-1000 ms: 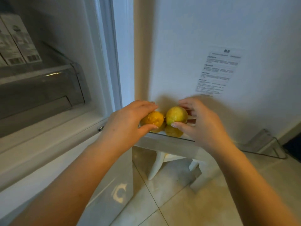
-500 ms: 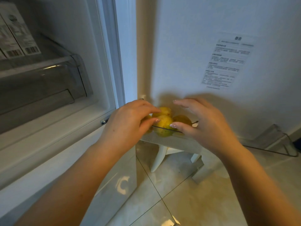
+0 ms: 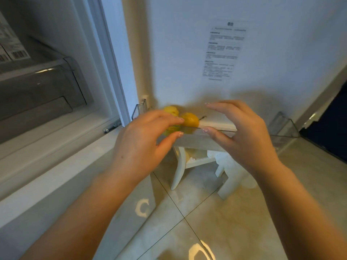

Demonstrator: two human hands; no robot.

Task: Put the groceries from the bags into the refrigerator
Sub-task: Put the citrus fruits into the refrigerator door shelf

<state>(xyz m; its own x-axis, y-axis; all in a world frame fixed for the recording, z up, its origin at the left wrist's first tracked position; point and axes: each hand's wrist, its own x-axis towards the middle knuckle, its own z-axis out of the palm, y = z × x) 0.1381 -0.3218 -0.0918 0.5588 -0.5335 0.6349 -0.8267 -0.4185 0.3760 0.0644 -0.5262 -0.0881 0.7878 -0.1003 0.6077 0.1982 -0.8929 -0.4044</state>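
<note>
Door bin (image 3: 281,135): yellow fruits (image 3: 190,119) inside.

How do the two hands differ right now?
The left hand curls over the fruit in the door bin; the right hand is spread open, empty, beside them. Left fingers reach the fruit; right fingers stand clear. Both hover at the bin's front edge.

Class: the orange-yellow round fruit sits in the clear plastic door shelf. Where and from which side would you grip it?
Grip the orange-yellow round fruit across its rounded top, coming from above: the clear plastic door shelf wall fronts it, the door backs it, and a yellow fruit crowds its left.
</note>
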